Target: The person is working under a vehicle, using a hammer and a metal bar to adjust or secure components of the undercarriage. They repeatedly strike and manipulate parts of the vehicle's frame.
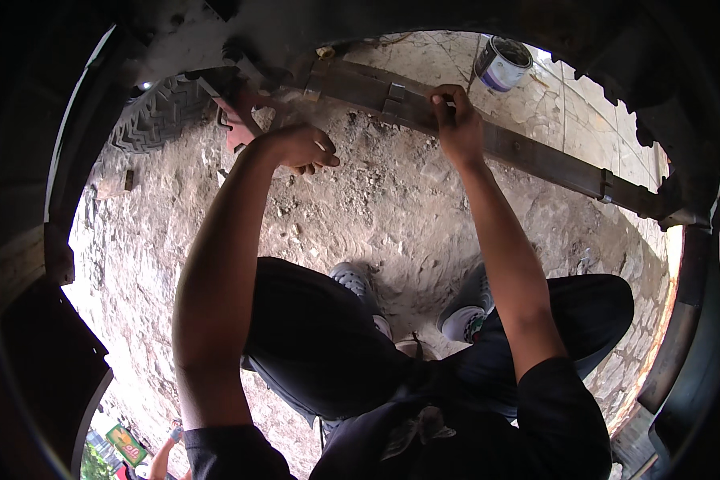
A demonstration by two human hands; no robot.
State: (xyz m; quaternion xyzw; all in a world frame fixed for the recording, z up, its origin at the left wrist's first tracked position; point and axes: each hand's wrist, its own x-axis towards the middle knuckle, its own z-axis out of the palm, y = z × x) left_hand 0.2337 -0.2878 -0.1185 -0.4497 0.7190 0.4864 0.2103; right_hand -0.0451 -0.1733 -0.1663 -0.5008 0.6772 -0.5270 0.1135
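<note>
Where two hands [306, 150] [458, 124] reach, one bar [528, 154]

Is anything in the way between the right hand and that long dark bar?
Nothing visible is: the right hand overlaps the long dark bar in this view, though I can't tell if they touch.

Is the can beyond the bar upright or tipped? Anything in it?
Upright: the can stands beyond the bar, its round rim facing up. Cannot tell whether it holds anything; its inside is too dark.
</note>
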